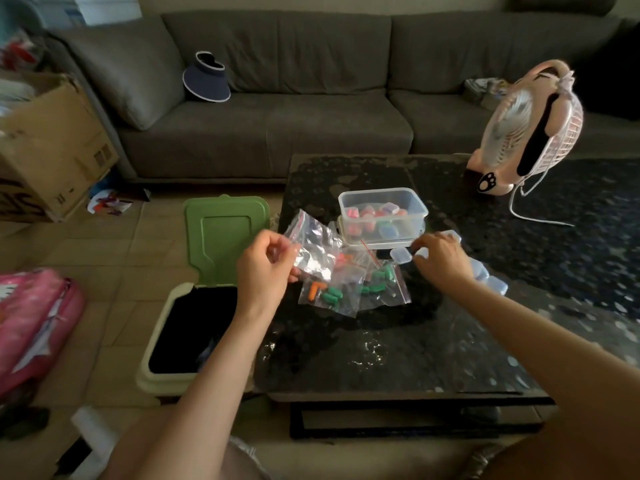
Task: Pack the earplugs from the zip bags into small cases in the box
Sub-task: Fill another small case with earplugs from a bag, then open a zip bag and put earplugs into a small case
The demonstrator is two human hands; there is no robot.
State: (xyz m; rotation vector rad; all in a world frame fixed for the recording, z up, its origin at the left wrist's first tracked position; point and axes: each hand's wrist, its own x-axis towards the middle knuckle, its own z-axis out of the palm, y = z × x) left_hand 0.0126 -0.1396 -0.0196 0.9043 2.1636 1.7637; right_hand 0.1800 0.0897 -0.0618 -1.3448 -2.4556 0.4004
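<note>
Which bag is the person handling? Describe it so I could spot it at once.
On the dark table, just in front of the clear box, zip bags of orange and green earplugs lie in a heap. The bag meant is above their left end, pinched in the left hand; it alone is lifted off the table.

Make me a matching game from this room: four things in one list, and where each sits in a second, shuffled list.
Things:
1. visor
2. pink fan
3. zip bag
4. green-lidded bin

Places:
A. on the floor, left of the table
B. pinched in the left hand
C. on the sofa seat
D. at the table's far right

Pairs: 1-C, 2-D, 3-B, 4-A
</note>
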